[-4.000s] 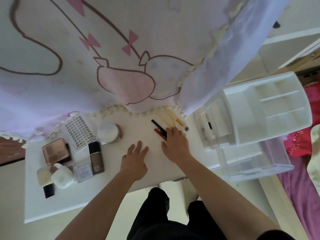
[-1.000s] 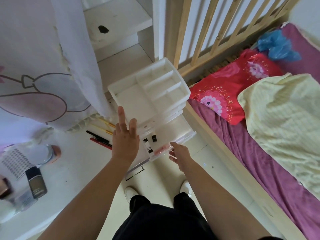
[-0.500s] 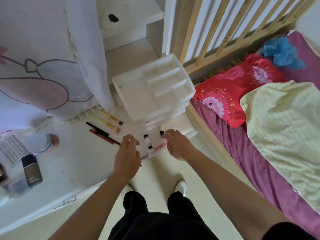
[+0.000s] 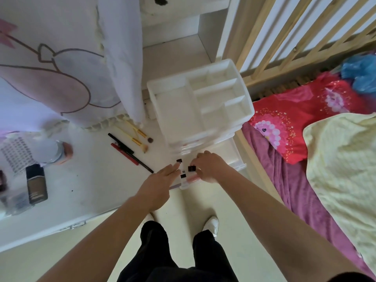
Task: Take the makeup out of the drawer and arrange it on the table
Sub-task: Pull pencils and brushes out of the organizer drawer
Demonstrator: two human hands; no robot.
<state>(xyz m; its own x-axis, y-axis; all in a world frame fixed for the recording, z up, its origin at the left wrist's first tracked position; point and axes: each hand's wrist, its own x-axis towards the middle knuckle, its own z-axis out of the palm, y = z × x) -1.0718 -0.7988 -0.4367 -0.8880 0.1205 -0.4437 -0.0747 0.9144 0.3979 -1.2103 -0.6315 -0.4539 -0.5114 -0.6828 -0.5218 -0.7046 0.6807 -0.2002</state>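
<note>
The drawer [image 4: 232, 153] at the bottom of the white organizer [image 4: 199, 106] is pulled far out in the centre of the frame. Its front corner seems to stand past the edge of the worktop [image 4: 91, 180], over the floor [image 4: 193, 202]. Some makeup lies in this drawer: a small tube [image 4: 179, 160] with a black cap, a second one [image 4: 183, 176] and a pink stick [image 4: 192, 178].

The right hand [image 4: 211, 167] has its fingers curled, and its grip appears to close on a black-capped piece [image 4: 191, 168]. The left hand [image 4: 160, 184] has straight fingers reaching to the first tube, and its grip holds nothing.

The main danger, in my judgement, is the drawer itself. If either hand presses down on the front, or pulls it a little more, it can tip or slide out, and the small things will fall to the floor. The pieces are also short and smooth, so a grip with fingertips only may lose one. The two hands work very near each other and can knock one another. On the worktop, the brushes [image 4: 138, 137] and pencils [image 4: 126, 151] lie close by, and a careless arm may push them.
</note>
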